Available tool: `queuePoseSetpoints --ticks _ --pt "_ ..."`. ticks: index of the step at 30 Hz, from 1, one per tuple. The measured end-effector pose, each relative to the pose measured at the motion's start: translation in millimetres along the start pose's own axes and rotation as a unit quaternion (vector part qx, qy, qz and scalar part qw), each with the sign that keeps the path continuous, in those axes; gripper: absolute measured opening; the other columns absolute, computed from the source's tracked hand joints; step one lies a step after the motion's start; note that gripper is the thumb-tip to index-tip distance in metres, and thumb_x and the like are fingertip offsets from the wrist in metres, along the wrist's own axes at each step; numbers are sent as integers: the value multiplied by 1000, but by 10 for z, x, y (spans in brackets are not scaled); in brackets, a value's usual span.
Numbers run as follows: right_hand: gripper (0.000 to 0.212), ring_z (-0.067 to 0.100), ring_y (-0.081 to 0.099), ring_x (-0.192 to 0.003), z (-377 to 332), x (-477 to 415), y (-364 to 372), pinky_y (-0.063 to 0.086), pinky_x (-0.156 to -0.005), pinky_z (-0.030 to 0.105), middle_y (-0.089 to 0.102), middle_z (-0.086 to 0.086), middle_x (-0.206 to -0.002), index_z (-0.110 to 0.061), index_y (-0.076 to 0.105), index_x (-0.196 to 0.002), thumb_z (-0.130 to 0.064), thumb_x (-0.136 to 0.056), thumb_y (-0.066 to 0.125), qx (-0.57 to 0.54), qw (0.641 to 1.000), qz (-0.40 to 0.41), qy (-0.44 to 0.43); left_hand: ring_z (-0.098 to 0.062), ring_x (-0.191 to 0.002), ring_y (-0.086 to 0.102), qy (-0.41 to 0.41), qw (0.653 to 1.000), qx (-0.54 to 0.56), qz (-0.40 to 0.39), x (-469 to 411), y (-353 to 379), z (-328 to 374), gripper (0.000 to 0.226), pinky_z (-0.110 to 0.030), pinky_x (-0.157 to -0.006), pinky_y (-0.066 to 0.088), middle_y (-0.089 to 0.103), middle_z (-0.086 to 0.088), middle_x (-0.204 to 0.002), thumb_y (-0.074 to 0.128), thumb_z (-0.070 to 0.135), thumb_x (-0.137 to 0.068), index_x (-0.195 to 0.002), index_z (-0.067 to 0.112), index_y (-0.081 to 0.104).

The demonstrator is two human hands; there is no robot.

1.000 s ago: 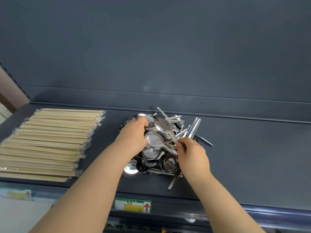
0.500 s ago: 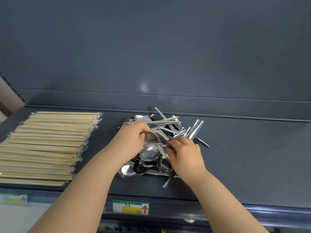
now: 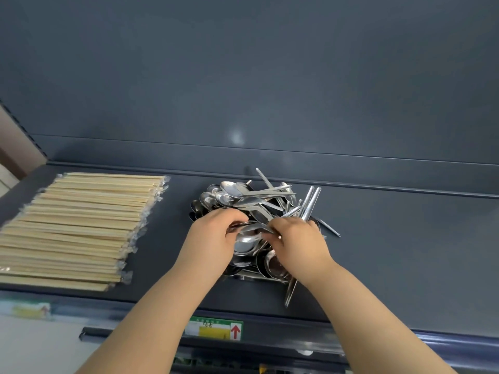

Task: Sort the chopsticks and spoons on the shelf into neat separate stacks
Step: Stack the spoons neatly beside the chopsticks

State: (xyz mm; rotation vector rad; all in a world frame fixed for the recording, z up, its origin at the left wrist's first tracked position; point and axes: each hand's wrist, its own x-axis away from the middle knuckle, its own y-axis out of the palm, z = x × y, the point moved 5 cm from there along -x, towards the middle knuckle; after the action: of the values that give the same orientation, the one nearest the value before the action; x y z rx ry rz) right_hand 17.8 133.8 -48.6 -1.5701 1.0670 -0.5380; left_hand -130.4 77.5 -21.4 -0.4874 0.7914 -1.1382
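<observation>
Hands have closed in together on the spoon pile [image 3: 243,195], middle of the shelf [image 3: 405,252] | left hand [image 3: 213,238] curls round a spoon [image 3: 251,225] | right hand [image 3: 299,244] pinches, seemingly, its handle | wrapped chopsticks [image 3: 81,225] stacked well left

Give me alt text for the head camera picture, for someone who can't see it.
A person's left hand and right hand, fingers curled, grip pieces in a jumbled pile of metal spoons on a dark grey shelf. Wrapped wooden chopsticks lie in a neat stack to the left, apart from the pile.
</observation>
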Motion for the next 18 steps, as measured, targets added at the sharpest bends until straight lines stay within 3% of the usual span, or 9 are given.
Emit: queuePoseSetpoints --ticks 2,5,7,9,11,15,18 --pt "26 26 58 -93 64 -37 -110 42 -76 32 64 2 -97 -18 61 -106 -37 -95 48 -58 998 8 34 5 -85 57 -23 999 34 5 -2 -19 13 38 -5 -78 42 60 17 -99 69 7 -82 -116 23 63" --pt "28 31 59 -88 268 -63 -238 47 -73 35 64 5 -93 -19 53 -110 -40 -98 38 -42 995 -30 85 -4 -92 54 -67 998 9 -16 40 -22 34 45 -15 -78 37 51 12 -109 67 29 -85 -126 25 48" --pt "31 28 57 -82 466 -52 -307 43 -67 33 61 2 -87 -21 46 -113 -45 -97 32 -29 991 -63 114 -8 -89 53 -63 993 -94 -43 106 3 149 33 -21 -71 39 49 12 -102 53 45 -90 -115 24 46" --pt "36 25 54 -81 613 -22 -366 40 -66 32 58 -2 -87 -25 43 -114 -52 -94 33 -29 985 -100 140 -13 -82 55 -41 972 -215 -90 171 116 294 40 -27 -62 40 53 10 -95 36 59 -91 -107 23 45" --pt "35 23 56 -81 709 7 -403 42 -65 33 58 -4 -85 -26 44 -104 -58 -89 41 -44 980 -116 153 -15 -75 55 -17 946 -298 -126 204 257 394 51 -28 -55 36 56 8 -90 28 68 -88 -103 22 43" --pt "30 18 55 -75 798 90 -467 45 -67 34 57 -6 -76 -27 44 -80 -55 -83 57 -89 978 -99 159 -16 -76 52 6 909 -375 -180 209 478 434 52 -27 -55 35 52 5 -84 36 66 -88 -108 18 39" --pt "28 12 51 -68 813 172 -464 41 -63 31 53 -9 -72 -29 43 -75 -48 -82 62 -124 977 -98 144 -18 -90 58 -3 919 -349 -180 172 546 408 41 -28 -62 38 59 3 -97 46 52 -91 -113 18 42"
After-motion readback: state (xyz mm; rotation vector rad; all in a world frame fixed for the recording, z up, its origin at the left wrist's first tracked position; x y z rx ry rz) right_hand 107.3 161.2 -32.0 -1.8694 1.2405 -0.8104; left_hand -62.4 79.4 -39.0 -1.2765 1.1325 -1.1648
